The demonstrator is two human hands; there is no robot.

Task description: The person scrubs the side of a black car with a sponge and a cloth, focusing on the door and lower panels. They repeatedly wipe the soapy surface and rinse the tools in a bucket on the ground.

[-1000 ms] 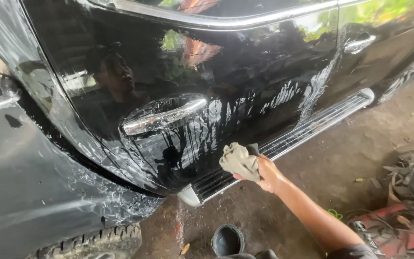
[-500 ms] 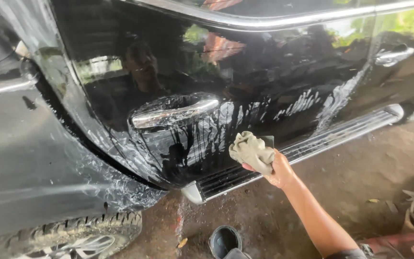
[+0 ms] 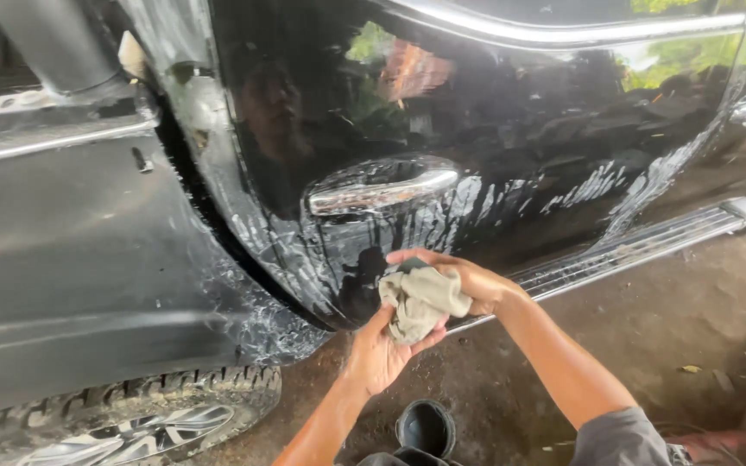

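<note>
Hands meet over a crumpled beige rag [image 3: 422,300] low against the wet black car door [image 3: 511,155], just under the chrome door handle [image 3: 382,185]. The person's right hand [image 3: 468,280] comes in from the right with fingers curled over the upper part of the cloth, gripping it firmly; the left hand [image 3: 382,354] rises from below, palm up and fingers loosely spread, cupping the hanging lower fold without closing on it. So the rag sits between the two hands, above the left palm and to the left of the right wrist, its bunched length running roughly up and down. The right hand has the surer hold and is the nearer one to the panel.

Streaks of white suds run down the door toward its lower edge and the ribbed side step [image 3: 641,246]. At the lower left corner of the view a tyre [image 3: 148,414] shows, and a dark round container [image 3: 425,427] stands on the dirt floor [image 3: 692,319] below the hands.
</note>
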